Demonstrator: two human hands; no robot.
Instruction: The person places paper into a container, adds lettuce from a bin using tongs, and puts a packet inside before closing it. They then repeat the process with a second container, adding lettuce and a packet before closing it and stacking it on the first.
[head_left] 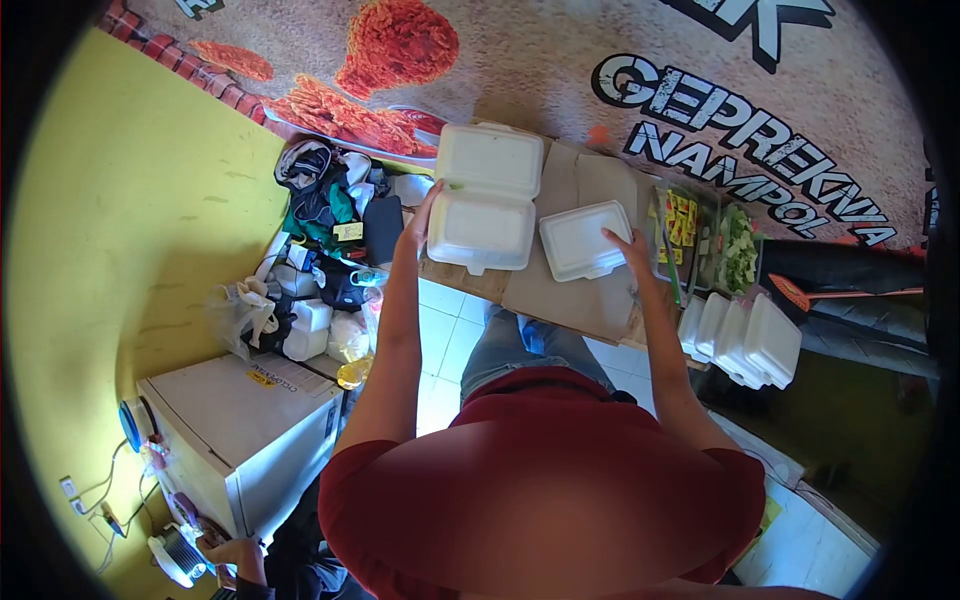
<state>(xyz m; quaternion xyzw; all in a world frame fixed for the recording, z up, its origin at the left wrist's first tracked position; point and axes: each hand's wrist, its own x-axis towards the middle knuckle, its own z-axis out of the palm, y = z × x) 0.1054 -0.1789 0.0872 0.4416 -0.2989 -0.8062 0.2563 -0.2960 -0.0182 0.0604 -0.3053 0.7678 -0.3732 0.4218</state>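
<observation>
Two white foam food boxes stand one behind the other at the left end of the table: a rear box (490, 160) and a front box (482, 232) with its tab towards me. My left hand (427, 214) is at their left side, fingers closed against the edge where the two meet. A bit of green shows between them. To the right, a lidded foam box (582, 240) sits slightly turned on brown paper. My right hand (627, 247) grips its right edge, thumb on the lid and the other fingers mostly hidden.
Right of the boxes are yellow sachets (681, 220) in a clear container and green leaves (740, 250) in another. Stacked foam boxes (755, 340) stand at the right, near an orange skimmer (790, 292). Bags and clothes (320, 200) pile up left. Another person's hand (235, 553) is lower left.
</observation>
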